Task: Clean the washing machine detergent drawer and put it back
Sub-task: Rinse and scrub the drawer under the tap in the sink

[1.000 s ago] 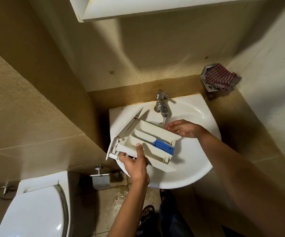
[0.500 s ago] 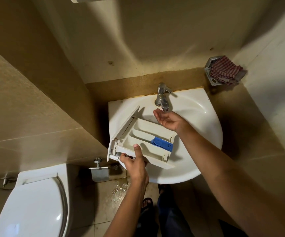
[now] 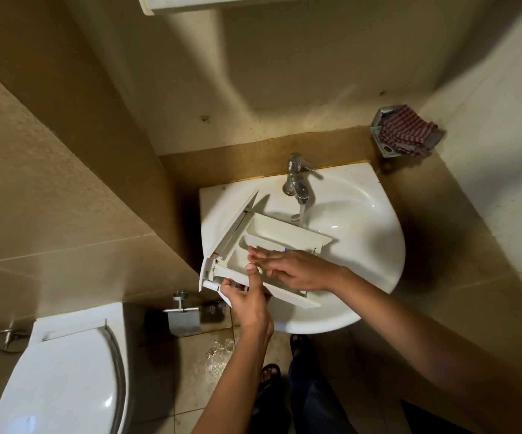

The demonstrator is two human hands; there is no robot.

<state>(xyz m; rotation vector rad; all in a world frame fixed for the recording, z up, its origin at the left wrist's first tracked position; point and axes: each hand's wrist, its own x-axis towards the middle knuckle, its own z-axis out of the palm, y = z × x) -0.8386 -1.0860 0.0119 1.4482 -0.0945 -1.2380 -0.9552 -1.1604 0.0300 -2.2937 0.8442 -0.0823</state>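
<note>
Nearest, left hand [image 3: 247, 296] grips the front corner of the detergent drawer [image 3: 272, 242], which rests tilted across the sink [image 3: 363, 261]; right hand [image 3: 294, 270], fingers extended and loose, lies inside a compartment. Suggest rubbing each compartment wall while steering it under the tap [image 3: 297, 183] stream, which is running. Blue insert almost wholly hidden under right hand; residue not discernible.

**Bare arms, dark trousers, sandals**

So here's the person as seen from their own head cam: both forearms are bare right up to the frame edge, no sleeves showing at all. The left hand [image 3: 248, 300] and right hand [image 3: 297, 270] have no gloves, rings or watch that I can spot. Lower down there's dark blue trousers [image 3: 312, 399] and dark open-toed sandals [image 3: 270, 372], toes poking out.
</note>
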